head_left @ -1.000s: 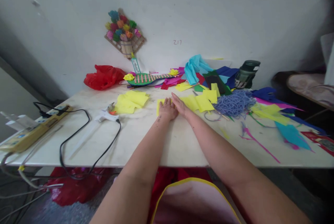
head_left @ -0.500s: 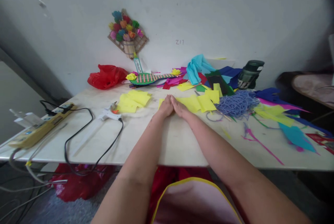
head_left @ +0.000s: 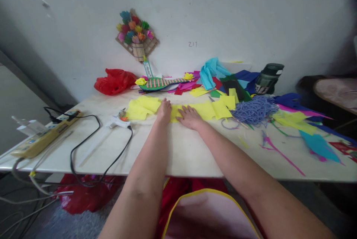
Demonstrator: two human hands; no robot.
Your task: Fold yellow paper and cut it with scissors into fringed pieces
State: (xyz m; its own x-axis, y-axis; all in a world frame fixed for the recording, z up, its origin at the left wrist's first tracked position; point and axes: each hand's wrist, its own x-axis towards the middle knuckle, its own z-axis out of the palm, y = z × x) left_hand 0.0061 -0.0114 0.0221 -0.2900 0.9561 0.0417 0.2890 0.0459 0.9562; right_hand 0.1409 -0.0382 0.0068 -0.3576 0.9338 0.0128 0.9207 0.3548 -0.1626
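Observation:
My left hand lies flat on the white table with its fingers stretched toward a pile of yellow paper pieces. My right hand rests palm down, fingers spread, on a yellow paper sheet that shows between the two hands. More yellow pieces lie just right of that hand. Neither hand grips anything.
A white glue gun with a black cord lies left of the hands, and a yellow power strip sits at the table's left edge. Purple cord, coloured paper scraps, a dark bottle and a red bag crowd the back and right.
The hands were pressed together at the table's middle half a second ago. They have since slid apart, the left one going left toward the yellow pile, and the sheet between them shows.

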